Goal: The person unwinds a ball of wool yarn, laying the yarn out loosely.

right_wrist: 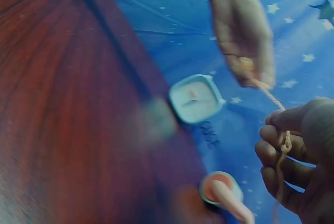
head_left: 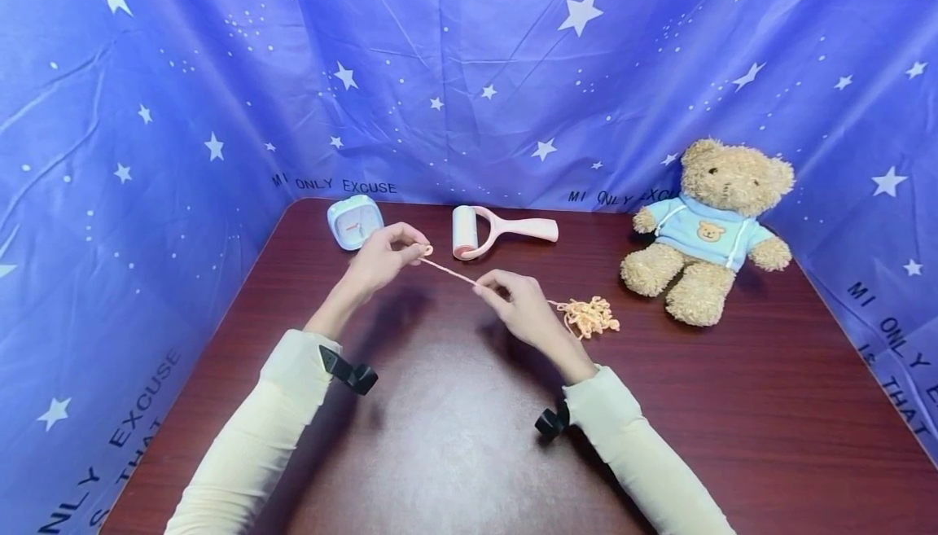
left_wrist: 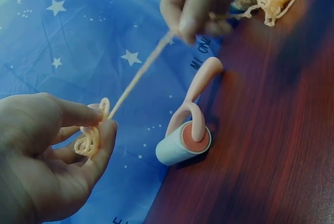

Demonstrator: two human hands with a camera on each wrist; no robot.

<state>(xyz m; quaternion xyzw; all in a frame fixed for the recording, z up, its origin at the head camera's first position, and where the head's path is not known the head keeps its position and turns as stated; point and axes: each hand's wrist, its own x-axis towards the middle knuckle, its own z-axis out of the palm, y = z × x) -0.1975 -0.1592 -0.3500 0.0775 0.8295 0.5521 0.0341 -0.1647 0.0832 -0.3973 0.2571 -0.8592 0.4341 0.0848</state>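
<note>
A strand of peach yarn [head_left: 450, 273] runs taut between the two hands above the table. My left hand [head_left: 383, 258] pinches one end, where a small looped bundle of yarn [left_wrist: 90, 141] sits between thumb and fingers in the left wrist view. My right hand [head_left: 522, 307] pinches the same strand farther along, between thumb and fingertips. A small knot [right_wrist: 286, 143] shows on the yarn below the right thumb in the right wrist view. From the right hand the yarn trails to a loose, tangled heap of yarn [head_left: 590, 317] on the table.
Behind the left hand stands a light blue clock [head_left: 355, 223]. A pink-handled lint roller [head_left: 506, 230] lies at the table's back edge. At the right sits a teddy bear [head_left: 707, 234] in a blue top. A starry blue curtain [head_left: 469, 71] surrounds the dark wooden table [head_left: 454, 437].
</note>
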